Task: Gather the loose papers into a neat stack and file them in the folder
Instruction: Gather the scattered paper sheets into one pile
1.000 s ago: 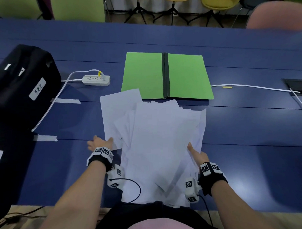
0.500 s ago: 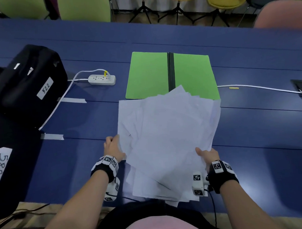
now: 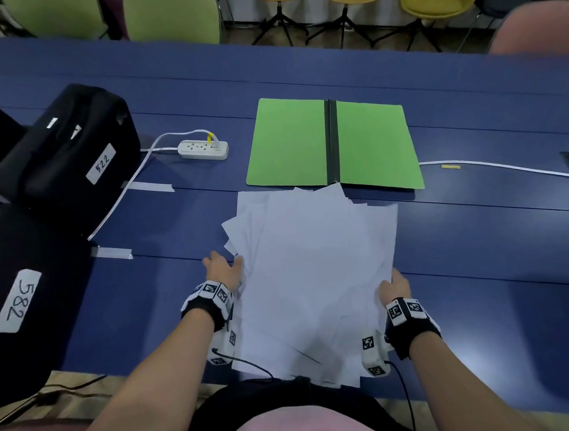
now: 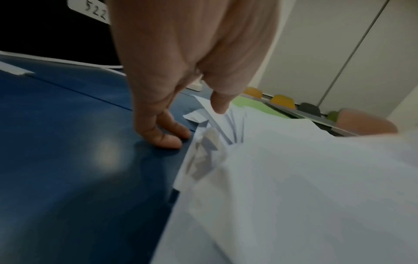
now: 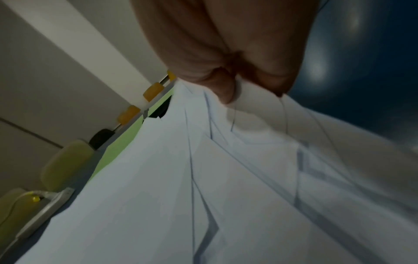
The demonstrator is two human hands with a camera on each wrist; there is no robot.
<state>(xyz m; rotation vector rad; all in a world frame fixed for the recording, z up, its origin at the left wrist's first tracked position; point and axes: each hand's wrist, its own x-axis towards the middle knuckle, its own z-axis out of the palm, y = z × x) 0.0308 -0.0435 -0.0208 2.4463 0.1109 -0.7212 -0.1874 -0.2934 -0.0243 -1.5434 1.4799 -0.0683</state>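
Observation:
A loose pile of white papers (image 3: 317, 272) lies fanned on the blue table (image 3: 488, 256), its far corners just short of the open green folder (image 3: 290, 144). My left hand (image 3: 222, 269) stands at the pile's left edge. In the left wrist view its straight fingers (image 4: 167, 137) touch the table and the thumb meets the sheet edges (image 4: 214, 125). My right hand (image 3: 393, 284) grips the pile's right edge, thumb (image 5: 226, 92) on top of the sheets (image 5: 226, 178) and fingers under them. The near sheets overhang the table's front edge.
Two black bags labelled 522 (image 3: 68, 152) and 582 (image 3: 21, 289) stand at the left. A white power strip (image 3: 203, 149) lies left of the folder, with its cable taped down. Another white cable (image 3: 494, 167) runs right of the folder. Chairs line the far side.
The spread sheets have been pushed into a narrower pile. It slid onto the folder's front edge, then back toward me. Both hands stayed at its sides.

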